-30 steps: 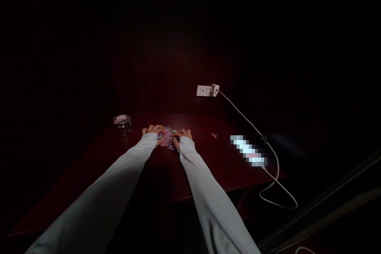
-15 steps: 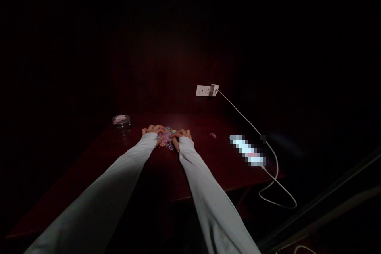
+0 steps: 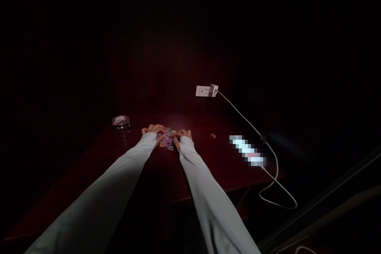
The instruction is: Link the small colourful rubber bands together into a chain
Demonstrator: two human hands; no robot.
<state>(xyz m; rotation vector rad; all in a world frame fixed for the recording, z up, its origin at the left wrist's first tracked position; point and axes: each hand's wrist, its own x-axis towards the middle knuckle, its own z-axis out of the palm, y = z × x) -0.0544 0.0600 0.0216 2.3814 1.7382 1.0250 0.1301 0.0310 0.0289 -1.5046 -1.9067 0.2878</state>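
On the dark red table [image 3: 214,166] lies a loose pile of small, coloured elastic bands [image 3: 166,141], mostly purple and pink with a little yellow-green. My left hand [image 3: 154,131] touches the pile's left side, its fingers bent and its thumb apart from them. At the right side of the pile rests my right hand [image 3: 182,135], index finger reaching over the bands and thumb lower down, apart from it. No band shows clearly gripped in either hand. The undersides of the fingers are hidden. Long pale grey sleeves cover both arms.
A clear round container [image 3: 120,122] stands at the back left. A few pink bands [image 3: 213,135] lie apart, right of my hands. Further right is a bright blurred device [image 3: 247,150] with a white cable [image 3: 238,110] running to a charger [image 3: 213,90] in the wall socket [image 3: 202,91].
The fingers have shifted only slightly at the pile, and a few bands lie a little differently. The container, the device and the separate pink bands stay put.
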